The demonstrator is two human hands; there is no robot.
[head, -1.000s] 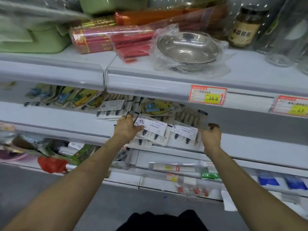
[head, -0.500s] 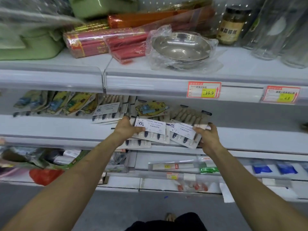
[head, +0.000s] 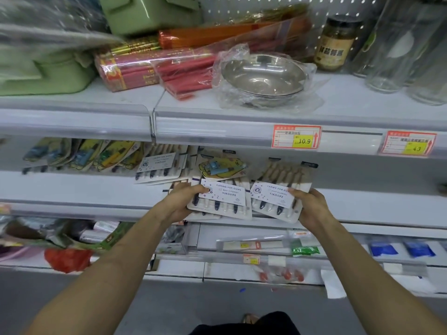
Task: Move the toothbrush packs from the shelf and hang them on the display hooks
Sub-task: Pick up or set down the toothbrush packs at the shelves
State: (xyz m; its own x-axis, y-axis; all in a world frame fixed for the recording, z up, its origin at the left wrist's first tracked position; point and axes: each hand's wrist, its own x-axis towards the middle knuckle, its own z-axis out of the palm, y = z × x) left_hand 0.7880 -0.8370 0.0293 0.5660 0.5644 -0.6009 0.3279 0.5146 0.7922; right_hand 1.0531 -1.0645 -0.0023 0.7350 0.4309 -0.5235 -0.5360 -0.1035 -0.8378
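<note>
Two white toothbrush packs labelled YIKOJIFE stick out over the front edge of the middle shelf (head: 72, 189). My left hand (head: 180, 201) grips the left pack (head: 222, 199) by its left side, thumb on top. With its thumb on the label, my right hand (head: 312, 209) grips the right pack (head: 273, 198) at its right side. More packs lie under and behind them, among them another white pack (head: 158, 165) and a yellow children's pack (head: 221, 168). A row of colourful packs (head: 79, 154) hangs at the left under the upper shelf.
The upper shelf carries steel bowls in plastic (head: 262, 78), red and orange incense bundles (head: 150, 68), a green box (head: 43, 71), a jar (head: 337, 43) and glass bottles (head: 399, 44). Price tags (head: 296, 136) sit on its front edge. Lower shelves hold small goods.
My right hand came in from the right and took hold of the right pack. Both packs have slid towards me, out over the shelf edge.
</note>
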